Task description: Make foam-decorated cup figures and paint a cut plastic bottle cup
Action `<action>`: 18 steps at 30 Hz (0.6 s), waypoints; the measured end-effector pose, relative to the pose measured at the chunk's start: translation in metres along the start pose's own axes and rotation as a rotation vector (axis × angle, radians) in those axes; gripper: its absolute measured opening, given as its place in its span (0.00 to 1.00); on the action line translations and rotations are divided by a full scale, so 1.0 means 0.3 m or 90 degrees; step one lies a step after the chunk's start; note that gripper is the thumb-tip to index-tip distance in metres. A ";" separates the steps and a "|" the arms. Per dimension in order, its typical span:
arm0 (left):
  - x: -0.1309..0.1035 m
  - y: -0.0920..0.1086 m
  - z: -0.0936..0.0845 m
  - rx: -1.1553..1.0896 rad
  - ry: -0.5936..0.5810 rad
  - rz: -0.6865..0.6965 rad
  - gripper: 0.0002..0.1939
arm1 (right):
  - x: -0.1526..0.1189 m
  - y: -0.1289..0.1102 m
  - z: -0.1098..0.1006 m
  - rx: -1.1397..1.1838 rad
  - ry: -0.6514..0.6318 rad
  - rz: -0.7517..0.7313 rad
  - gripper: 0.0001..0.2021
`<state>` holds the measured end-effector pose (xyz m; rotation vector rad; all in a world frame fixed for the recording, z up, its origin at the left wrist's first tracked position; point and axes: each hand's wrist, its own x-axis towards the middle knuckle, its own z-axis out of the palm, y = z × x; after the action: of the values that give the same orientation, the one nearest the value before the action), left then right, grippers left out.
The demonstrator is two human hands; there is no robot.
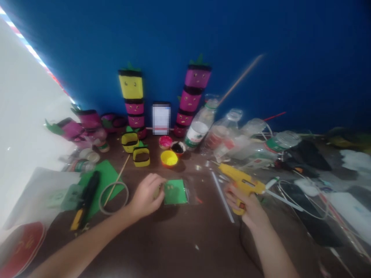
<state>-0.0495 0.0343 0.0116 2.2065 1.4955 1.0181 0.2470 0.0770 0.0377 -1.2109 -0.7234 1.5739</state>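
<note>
My right hand (242, 202) is wrapped round the handle of a yellow glue gun (242, 179), whose nozzle points left and a white glue stick juts from its back. My left hand (147, 195) is closed, thumb and fingers round a small olive-coloured item (157, 190) that is mostly hidden and blurred. Right beside it, a green square (176, 192) lies on the brown table (185, 239), with small pale spots on it and clear plastic at its right edge. A loose glue stick (222, 197) lies between the square and the glue gun.
Yellow, pink and black paint cups (169, 158) stand behind the square, near small yellow pots (141, 157). Stacked purple and yellow faces (131, 85) lean on the blue wall. Plastic bottles (198, 129) crowd the back right. At left are green paper, a black-yellow cutter (87, 199) and a ring (113, 197).
</note>
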 end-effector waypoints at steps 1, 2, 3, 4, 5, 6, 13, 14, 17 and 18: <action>-0.005 -0.003 0.004 0.007 0.003 0.008 0.11 | 0.002 0.002 0.001 0.000 0.007 -0.003 0.14; -0.009 -0.007 0.007 0.014 0.003 0.016 0.11 | 0.004 0.003 0.001 0.003 0.015 -0.007 0.14; -0.012 -0.010 0.009 0.022 0.004 0.025 0.10 | 0.006 0.004 0.000 0.005 0.023 -0.011 0.14; -0.015 -0.012 0.011 0.028 0.004 0.033 0.10 | 0.008 0.005 -0.002 0.006 0.030 -0.013 0.15; -0.017 -0.015 0.013 0.033 0.005 0.040 0.10 | 0.010 0.005 -0.005 0.005 0.037 -0.015 0.15; -0.019 -0.017 0.014 0.037 0.007 0.046 0.09 | 0.012 0.006 -0.007 0.003 0.044 -0.015 0.16; -0.025 -0.025 0.015 0.034 0.020 0.067 0.09 | 0.022 0.007 -0.009 -0.019 0.091 -0.017 0.18; -0.025 -0.026 0.015 0.035 0.020 0.066 0.09 | 0.022 0.007 -0.007 -0.022 0.091 -0.018 0.17; -0.026 -0.028 0.017 0.035 0.021 0.063 0.09 | 0.022 0.008 -0.001 -0.031 0.088 -0.018 0.16; -0.026 -0.029 0.017 0.033 0.022 0.064 0.09 | 0.023 0.008 0.001 -0.037 0.091 -0.017 0.16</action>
<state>-0.0536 0.0317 -0.0003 2.3324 1.4548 1.0634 0.2459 0.0825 0.0332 -1.3365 -0.6945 1.4370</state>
